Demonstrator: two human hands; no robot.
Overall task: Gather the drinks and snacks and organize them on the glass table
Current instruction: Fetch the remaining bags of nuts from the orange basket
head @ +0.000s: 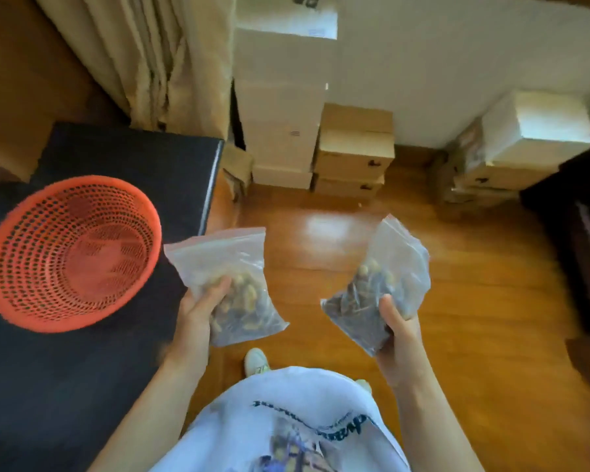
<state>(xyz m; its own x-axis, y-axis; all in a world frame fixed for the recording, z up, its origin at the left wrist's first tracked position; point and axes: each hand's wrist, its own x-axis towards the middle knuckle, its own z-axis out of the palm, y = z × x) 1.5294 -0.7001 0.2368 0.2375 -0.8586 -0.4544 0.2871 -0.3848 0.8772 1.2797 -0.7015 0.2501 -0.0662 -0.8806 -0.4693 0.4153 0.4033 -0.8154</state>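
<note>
**Two snack bags in hand, nothing yet on a glass table**

Head view, progress first. Still at the gathering stage, by the look of it: left hand clamped on a clear zip bag of snacks, thumb across the front and fingers curled beneath; right hand clamped on a second zip bag, thumb pressed to its lower edge. Both bags held in the air above the wooden floor, well apart from each other, touching no surface. No drinks visible anywhere. No glass table clearly in sight either; possibly the dark surface to the left, though cannot tell from this blurred picture. Left to do, as a judgement: carry both bags to the table, fetch drinks, then arrange everything.

Containers next. Left bag: sealed along the top, holding pale nut-like pieces mixed with darker bits, bunched at the bottom. Right bag: similar pale pieces over a darker mass, top half slack and empty. Red perforated basket standing on the dark surface, just beside the left bag, nothing seen inside. Stacked cardboard boxes against the wall, closed, contents hidden.
</note>
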